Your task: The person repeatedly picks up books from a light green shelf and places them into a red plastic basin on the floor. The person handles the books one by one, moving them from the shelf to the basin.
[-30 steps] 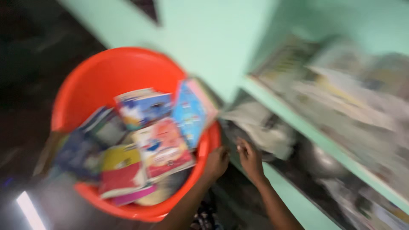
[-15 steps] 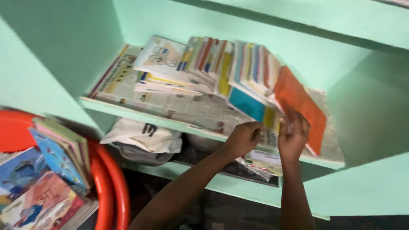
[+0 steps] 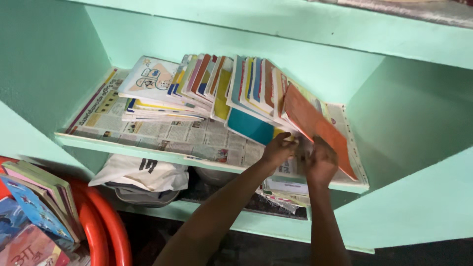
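Lowest and nearest, an orange tub (image 3: 106, 231) standing at the left edge, holding more books (image 3: 37, 216) upright against its rim. Reaching up from below, two bare arms, meeting at the front edge of the mint-green shelf (image 3: 148, 150). Left hand (image 3: 278, 150) pressing with curled fingers against the lower corner of the leaning row of thin books (image 3: 246, 93), near a teal cover (image 3: 251, 127); whether pinching a cover or only pushing, impossible to tell. Right hand (image 3: 321, 162) closing around the bottom edge of the orange book (image 3: 315, 125), the last one on the right of the row, tilting strongly to the left. Under the row, sheets of newspaper (image 3: 162, 133) lining the shelf board. Below that board, a white bag (image 3: 140, 172) lying on a lower level. Behind, the green back wall. Risk, probably: the whole row leaning loosely like a fan, resting only on the two hands; releasing too early, or pulling the orange book outward, perhaps letting several covers slide forward over the edge. Newspaper possibly slipping too, being smooth and loose, dragging the books with it. Stack on the left (image 3: 152, 96) lying flat, looking more stable.
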